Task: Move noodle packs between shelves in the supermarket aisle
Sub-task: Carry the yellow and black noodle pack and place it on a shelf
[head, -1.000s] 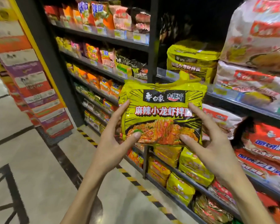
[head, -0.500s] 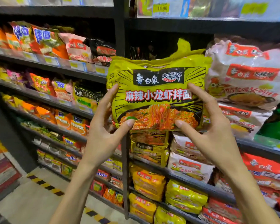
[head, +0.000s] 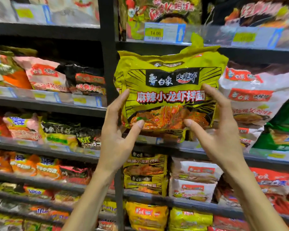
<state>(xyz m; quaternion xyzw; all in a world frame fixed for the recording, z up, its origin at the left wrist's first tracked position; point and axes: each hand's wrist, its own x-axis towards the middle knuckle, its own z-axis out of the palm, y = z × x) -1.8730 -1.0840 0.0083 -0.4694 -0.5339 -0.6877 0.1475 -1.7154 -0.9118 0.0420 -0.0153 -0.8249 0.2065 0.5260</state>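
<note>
Hands, left (head: 117, 130) and right (head: 218, 130), hold yellow noodle pack (head: 170, 87) upright before shelf (head: 207, 49)

Well above my fingers (head: 212, 95) a yellow price tag (head: 155, 33) reads 14.00, with a blue arrow label (head: 181, 33) just beside it. Left of them rises a black upright post (head: 108, 64), and further left sit blurred price labels (head: 79, 100).

The pack (head: 170, 90) is yellow with black rays and red-and-white lettering. Right of it, a white pack (head: 257, 97) bears red labels.
</note>
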